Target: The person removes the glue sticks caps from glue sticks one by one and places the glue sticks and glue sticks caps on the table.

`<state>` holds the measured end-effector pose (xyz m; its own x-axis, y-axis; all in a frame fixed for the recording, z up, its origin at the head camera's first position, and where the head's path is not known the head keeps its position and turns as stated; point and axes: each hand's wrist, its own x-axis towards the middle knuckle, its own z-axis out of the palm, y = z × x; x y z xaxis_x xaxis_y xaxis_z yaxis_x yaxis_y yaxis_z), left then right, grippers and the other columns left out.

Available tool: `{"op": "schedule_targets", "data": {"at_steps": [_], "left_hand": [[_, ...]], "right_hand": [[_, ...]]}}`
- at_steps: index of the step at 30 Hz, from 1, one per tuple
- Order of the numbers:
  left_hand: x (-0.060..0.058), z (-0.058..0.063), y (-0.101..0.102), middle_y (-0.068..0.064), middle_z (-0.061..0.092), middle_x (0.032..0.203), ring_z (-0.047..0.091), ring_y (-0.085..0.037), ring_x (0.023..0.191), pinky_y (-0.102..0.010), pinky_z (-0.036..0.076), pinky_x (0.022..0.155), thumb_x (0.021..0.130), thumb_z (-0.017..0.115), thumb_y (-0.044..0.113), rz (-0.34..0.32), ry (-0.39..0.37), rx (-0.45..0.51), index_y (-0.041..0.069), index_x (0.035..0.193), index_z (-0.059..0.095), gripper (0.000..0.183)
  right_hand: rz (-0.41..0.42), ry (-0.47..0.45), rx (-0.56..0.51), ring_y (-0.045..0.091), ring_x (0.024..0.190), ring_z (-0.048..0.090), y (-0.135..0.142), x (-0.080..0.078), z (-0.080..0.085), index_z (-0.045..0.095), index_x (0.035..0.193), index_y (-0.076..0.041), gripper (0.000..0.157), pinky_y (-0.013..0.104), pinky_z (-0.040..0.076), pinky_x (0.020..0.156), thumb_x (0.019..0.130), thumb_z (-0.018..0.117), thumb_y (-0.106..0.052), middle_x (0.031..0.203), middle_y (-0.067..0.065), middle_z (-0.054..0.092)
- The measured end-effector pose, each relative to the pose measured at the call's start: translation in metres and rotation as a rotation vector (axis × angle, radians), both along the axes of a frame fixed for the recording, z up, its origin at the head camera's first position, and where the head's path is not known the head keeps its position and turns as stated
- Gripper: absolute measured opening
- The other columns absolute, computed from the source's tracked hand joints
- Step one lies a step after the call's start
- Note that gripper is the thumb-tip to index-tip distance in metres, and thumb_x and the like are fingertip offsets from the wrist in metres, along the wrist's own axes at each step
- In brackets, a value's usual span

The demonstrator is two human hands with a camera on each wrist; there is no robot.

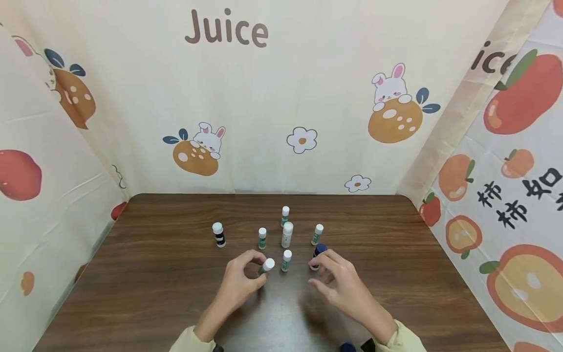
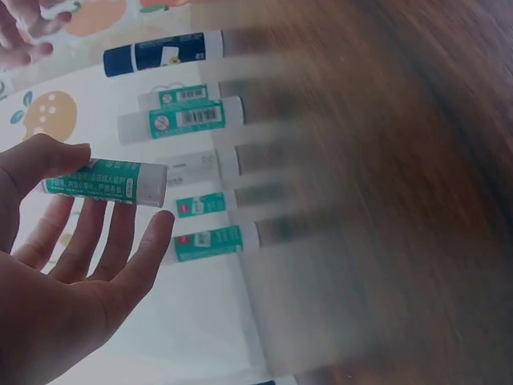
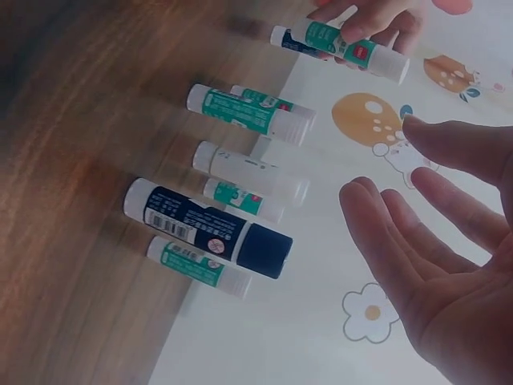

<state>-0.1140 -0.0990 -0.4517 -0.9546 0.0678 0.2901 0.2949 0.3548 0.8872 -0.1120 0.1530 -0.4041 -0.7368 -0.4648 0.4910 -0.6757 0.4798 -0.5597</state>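
My left hand (image 1: pixel 237 283) pinches a green-labelled glue stick (image 2: pixel 104 180) between thumb and fingers, tilted and lifted off the table, its white cap upward in the head view. Beside a navy glue stick with a blue cap (image 3: pixel 208 228), my right hand (image 1: pixel 347 288) hovers with fingers spread and thumb apart. The right wrist view shows a gap between that hand and the navy stick, and nothing in its grasp. Between the hands a small green glue stick (image 1: pixel 286 261) stands upright. Behind it is a taller white glue stick (image 1: pixel 287 235).
Further green glue sticks stand around the white one, at left (image 1: pixel 262 238), back (image 1: pixel 285 216) and right (image 1: pixel 317 234). A navy stick with a pale cap (image 1: pixel 219 235) is at far left. Printed curtains (image 1: pixel 264 98) border the brown table (image 1: pixel 167 254). A dark blue object (image 1: pixel 347 347) shows at the bottom edge.
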Motion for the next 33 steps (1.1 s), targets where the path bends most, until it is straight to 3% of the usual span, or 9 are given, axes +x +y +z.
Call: {"op": "schedule_targets", "data": {"at_steps": [5,12,16,24,33], "left_hand": [[0.004,0.005,0.006,0.013,0.062,0.087,0.062,-0.017,0.086,-0.032,0.055,0.075,0.069,0.075,-0.004,-0.026,0.012,0.001,0.021,0.090,0.063,0.035],[0.008,0.010,0.012,0.016,0.060,0.086,0.061,-0.010,0.082,-0.033,0.055,0.070,0.066,0.075,-0.004,-0.043,0.138,-0.048,0.020,0.088,0.063,0.035],[0.009,0.013,0.015,0.017,0.059,0.087,0.060,-0.006,0.081,-0.031,0.055,0.069,0.066,0.076,-0.003,-0.051,0.161,-0.075,0.021,0.088,0.063,0.034],[0.013,0.017,0.021,0.014,0.058,0.086,0.057,-0.005,0.078,-0.028,0.053,0.067,0.066,0.078,-0.002,-0.072,0.175,-0.114,0.019,0.089,0.063,0.034],[0.015,0.023,0.026,0.010,0.058,0.084,0.057,-0.007,0.077,-0.029,0.052,0.066,0.063,0.076,-0.005,-0.087,0.275,-0.139,0.016,0.088,0.064,0.035]], "right_hand": [[0.024,0.003,-0.010,0.012,0.071,0.058,-0.003,-0.004,0.003,0.062,0.099,-0.014,0.037,0.016,0.049,0.056,0.070,0.079,0.001,0.093,-0.010,0.055],[0.052,-0.024,0.009,0.011,0.070,0.059,-0.007,-0.007,0.008,0.061,0.104,-0.014,0.037,0.020,0.050,0.055,0.073,0.078,-0.001,0.095,-0.007,0.056],[0.074,-0.036,0.019,0.012,0.074,0.059,-0.010,-0.007,0.011,0.061,0.106,-0.013,0.037,0.019,0.051,0.059,0.074,0.077,0.000,0.096,-0.005,0.056],[0.131,-0.056,0.000,0.013,0.077,0.057,-0.020,-0.006,0.015,0.062,0.106,-0.012,0.038,0.018,0.051,0.062,0.074,0.077,0.002,0.098,-0.005,0.056],[0.209,-0.079,-0.030,0.010,0.075,0.056,-0.033,-0.004,0.019,0.063,0.102,-0.008,0.034,0.019,0.052,0.062,0.074,0.076,0.004,0.101,-0.001,0.057]]}}
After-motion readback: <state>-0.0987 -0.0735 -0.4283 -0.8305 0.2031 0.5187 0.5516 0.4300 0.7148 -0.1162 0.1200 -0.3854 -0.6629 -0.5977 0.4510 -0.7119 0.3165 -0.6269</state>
